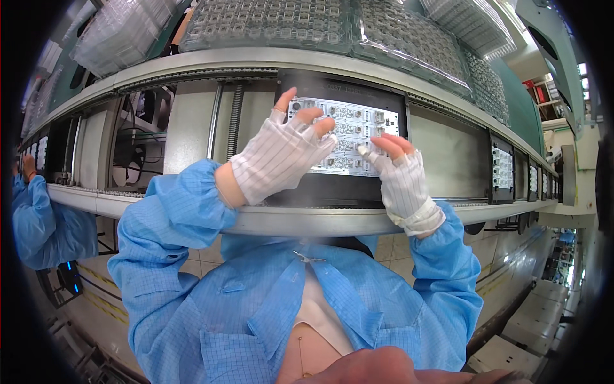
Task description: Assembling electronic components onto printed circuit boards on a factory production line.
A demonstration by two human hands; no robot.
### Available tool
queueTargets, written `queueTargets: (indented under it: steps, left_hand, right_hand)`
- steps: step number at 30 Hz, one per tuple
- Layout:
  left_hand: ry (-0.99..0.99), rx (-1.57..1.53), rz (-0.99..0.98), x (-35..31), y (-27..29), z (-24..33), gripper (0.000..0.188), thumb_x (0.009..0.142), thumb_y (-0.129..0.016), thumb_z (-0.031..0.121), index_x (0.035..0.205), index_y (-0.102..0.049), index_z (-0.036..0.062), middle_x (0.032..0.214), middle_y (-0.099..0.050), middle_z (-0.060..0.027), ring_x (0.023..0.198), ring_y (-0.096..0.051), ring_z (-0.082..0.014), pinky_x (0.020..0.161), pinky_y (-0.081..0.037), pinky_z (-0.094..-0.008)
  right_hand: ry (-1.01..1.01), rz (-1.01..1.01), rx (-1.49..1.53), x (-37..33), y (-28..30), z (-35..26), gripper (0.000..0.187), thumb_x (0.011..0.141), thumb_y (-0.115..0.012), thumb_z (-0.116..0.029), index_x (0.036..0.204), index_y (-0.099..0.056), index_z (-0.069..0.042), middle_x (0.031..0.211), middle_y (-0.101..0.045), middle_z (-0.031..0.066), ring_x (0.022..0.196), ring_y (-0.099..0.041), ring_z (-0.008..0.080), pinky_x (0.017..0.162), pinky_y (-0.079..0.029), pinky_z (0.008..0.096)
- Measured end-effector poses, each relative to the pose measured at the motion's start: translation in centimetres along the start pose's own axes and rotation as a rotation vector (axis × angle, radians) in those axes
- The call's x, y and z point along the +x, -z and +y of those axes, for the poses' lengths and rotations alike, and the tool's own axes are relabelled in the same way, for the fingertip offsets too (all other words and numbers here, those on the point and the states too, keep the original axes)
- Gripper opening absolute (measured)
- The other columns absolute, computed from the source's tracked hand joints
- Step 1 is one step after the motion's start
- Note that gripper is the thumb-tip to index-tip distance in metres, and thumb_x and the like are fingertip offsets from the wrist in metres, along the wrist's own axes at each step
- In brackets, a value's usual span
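Observation:
A white circuit board panel [348, 131] with rows of small components lies in a black carrier [345, 192] on the conveyor line in front of me. My left hand [281, 153], in a white striped glove with bare fingertips, hovers over the panel's left part, fingers apart and partly bent. Over the right edge of the panel is my right hand [401, 179], gloved alike, its fingers stretched toward the board and apart from the thumb. No held thing shows in either hand. Both hands hide parts of the panel; whether the fingertips touch it I cannot tell.
Beyond the far rail [211, 59] stand clear plastic trays [268, 25] with many small parts, and a stack of trays [121, 38] at far left. More carriers with boards [503, 168] sit along the line at right. Another person's blue sleeve [45, 217] is at left.

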State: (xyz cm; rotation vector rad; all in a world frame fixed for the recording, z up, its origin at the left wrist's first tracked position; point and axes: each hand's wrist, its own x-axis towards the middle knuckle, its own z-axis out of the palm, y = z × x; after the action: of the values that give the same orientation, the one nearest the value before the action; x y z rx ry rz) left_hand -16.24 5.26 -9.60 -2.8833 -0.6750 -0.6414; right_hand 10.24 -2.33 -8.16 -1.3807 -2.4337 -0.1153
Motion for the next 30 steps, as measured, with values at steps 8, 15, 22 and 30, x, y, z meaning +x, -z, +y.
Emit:
queueTargets:
  steps: [8,15,22,30]
  left_hand:
    - [-0.144,0.043,-0.099,-0.7,0.7,2.1,0.025,0.084,-0.064,0.014,0.108,-0.069,0.0092,0.123,-0.058,-0.0073,0.117,-0.057,-0.0250,0.114,-0.033,-0.0657]
    - [-0.062,-0.074,0.112,-0.2,0.8,0.5,0.024,0.081,-0.062,0.014,0.103,-0.068,0.0071,0.112,-0.062,-0.0087,0.111,-0.061,-0.0255,0.116,-0.031,-0.0639]
    - [0.010,-0.038,0.174,-0.3,1.9,-2.6,0.025,0.076,-0.067,0.008,0.101,-0.069,0.0123,0.102,-0.064,-0.0022,0.104,-0.063,-0.0225,0.116,-0.034,-0.0591]
    - [0.008,-0.038,0.214,-0.3,2.1,-3.0,0.028,0.076,-0.069,0.008,0.103,-0.069,0.0138,0.103,-0.062,-0.0017,0.106,-0.061,-0.0220,0.114,-0.038,-0.0563]
  right_hand:
    - [0.033,-0.116,0.017,-0.8,0.8,-0.6,0.052,0.074,-0.060,0.002,0.126,-0.065,-0.007,0.123,-0.060,0.0109,0.120,-0.055,0.0347,0.105,-0.042,0.0489]
    - [-0.003,0.127,0.131,6.0,0.5,7.8,0.050,0.082,-0.060,0.005,0.128,-0.065,-0.015,0.121,-0.064,0.0102,0.118,-0.057,0.0323,0.100,-0.046,0.0424]
    - [0.136,0.053,-0.291,9.8,-3.1,8.8,0.063,0.082,-0.059,0.005,0.142,-0.055,-0.017,0.129,-0.062,0.0095,0.120,-0.056,0.0334,0.102,-0.045,0.0417]
    - [0.089,0.053,-0.199,7.9,-4.4,8.3,0.069,0.077,-0.061,0.009,0.141,-0.056,-0.018,0.131,-0.060,0.0105,0.118,-0.057,0.0332,0.100,-0.048,0.0420]
